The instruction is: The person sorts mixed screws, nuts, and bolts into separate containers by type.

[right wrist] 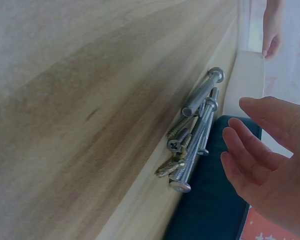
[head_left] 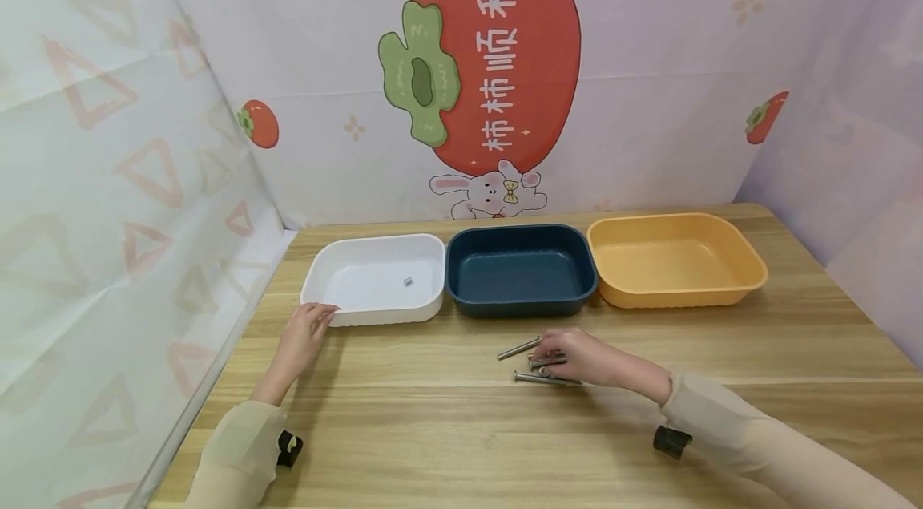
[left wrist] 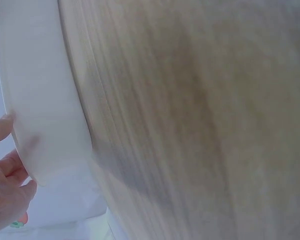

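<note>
My left hand grips the front left corner of a white tray, its bent fingers at the rim. In the left wrist view the fingertips meet that rim. My right hand is over a small heap of metal screws and bolts, fingers loosely bent and thumb apart, with nothing between them in the right wrist view. The heap holds long silver bolts, a short cross-head screw and yellowish threaded screws. In the head view my fingers hide part of it.
A dark blue tray stands beside the white one, and a yellow tray beyond it on the right. One small silver metal piece lies inside the white tray. A printed cloth hangs behind the wooden table.
</note>
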Motion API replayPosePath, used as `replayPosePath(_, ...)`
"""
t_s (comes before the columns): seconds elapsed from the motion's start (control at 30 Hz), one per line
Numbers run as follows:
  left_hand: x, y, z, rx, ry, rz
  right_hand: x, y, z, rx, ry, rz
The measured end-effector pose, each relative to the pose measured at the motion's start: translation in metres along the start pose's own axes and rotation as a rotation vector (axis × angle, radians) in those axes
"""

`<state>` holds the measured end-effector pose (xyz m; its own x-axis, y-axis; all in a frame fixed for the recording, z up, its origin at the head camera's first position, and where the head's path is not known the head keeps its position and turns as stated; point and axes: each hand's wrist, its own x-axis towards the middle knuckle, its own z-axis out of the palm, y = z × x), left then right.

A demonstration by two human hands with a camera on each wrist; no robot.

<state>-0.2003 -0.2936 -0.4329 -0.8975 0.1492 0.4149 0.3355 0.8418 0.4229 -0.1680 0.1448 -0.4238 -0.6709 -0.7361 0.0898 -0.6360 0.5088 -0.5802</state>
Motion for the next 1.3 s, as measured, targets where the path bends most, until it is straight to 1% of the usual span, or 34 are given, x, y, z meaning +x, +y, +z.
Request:
replayPosePath(0.17, 0.000, 0.001, -0.002, -0.002, -0.022, -0.012, -0.002, 0.004, 0.003, 0.021, -0.008, -0.010)
replayPosePath(0.3, 0.000, 0.003, -0.003, -0.006, -0.035, -0.019, -0.002, 0.006, 0.004, 0.013, -0.013, -0.009)
replayPosePath(0.47, 0.000, 0.002, -0.002, -0.001, -0.031, -0.021, -0.002, 0.008, 0.005, -0.007, -0.013, -0.008)
replayPosePath(0.8, 0.000, 0.002, -0.002, -0.002, -0.036, -0.022, -0.002, 0.012, 0.007, -0.011, -0.020, 0.010)
replayPosePath(1.13, 0.000, 0.000, -0.001, -0.004, -0.030, -0.024, 0.001, 0.017, 0.011, -0.022, -0.021, -0.008)
replayPosePath(1.3, 0.001, 0.000, -0.001, 0.002, -0.037, -0.029, 0.003, 0.019, 0.011, -0.022, -0.032, -0.004)
